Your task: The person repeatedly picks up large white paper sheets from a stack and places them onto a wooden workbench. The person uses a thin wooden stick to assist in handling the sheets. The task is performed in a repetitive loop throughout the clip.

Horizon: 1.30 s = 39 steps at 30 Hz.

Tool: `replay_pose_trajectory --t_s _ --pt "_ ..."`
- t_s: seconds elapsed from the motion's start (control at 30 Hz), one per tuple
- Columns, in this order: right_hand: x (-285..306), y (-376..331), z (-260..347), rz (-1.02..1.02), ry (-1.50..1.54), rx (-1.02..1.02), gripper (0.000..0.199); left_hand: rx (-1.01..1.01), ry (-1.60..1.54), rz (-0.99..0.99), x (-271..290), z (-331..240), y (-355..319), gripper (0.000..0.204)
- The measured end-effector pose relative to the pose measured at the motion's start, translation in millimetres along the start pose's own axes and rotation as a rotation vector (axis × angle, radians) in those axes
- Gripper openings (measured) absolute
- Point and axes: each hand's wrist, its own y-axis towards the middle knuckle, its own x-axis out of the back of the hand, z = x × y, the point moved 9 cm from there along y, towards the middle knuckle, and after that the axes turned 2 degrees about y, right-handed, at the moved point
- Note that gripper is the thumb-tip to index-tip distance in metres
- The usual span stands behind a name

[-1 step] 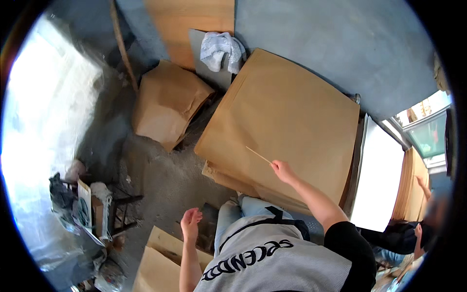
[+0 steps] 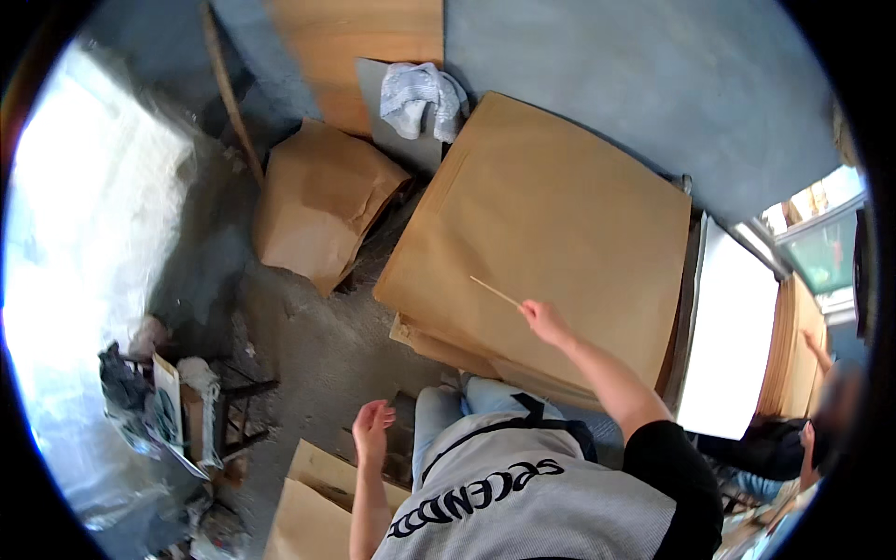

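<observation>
In my right hand [image 2: 541, 319] is a thin, light-coloured stick [image 2: 495, 291], gripped at one end with its free end pointing to the upper left. Below it lies a tall stack of large brown paper sheets [image 2: 560, 196]; I cannot tell whether the stick touches the top sheet. My left hand [image 2: 373, 417] hangs off to the left of the stack, fingers loosely bent and a little apart, with nothing visible in it. Nearest to that hand is more brown paper or board [image 2: 313, 509], at the lower edge.
A paper-covered bundle [image 2: 322, 201] stands on the floor left of the stack. A grey-white towel [image 2: 420, 98] hangs behind. White sheets [image 2: 733, 336] lie to the right, near another person [image 2: 784, 448]. A cluttered stool [image 2: 191, 411] is at the left.
The view has shifted very slightly. My right hand still grips the stick, and both hands stay almost where they were.
</observation>
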Motion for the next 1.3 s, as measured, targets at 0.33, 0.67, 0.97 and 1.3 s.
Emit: replay_pose_trajectory --t_s 0.33,0.67,0.97,1.3 --pt "62 165 98 -0.188 -0.326 -0.12 0.026 0.148 0.32 0.345 -10 1 111 0.014" --pt "68 184 46 -0.191 -0.314 -0.543 0.024 0.308 0.212 0.389 67 -36 296 0.015" --pt "51 229 127 -0.263 -0.65 -0.364 0.023 0.46 0.267 0.401 109 -32 346 0.014" --pt "62 236 165 -0.279 -0.632 -0.345 0.022 0.585 0.367 0.428 124 0 353 0.015"
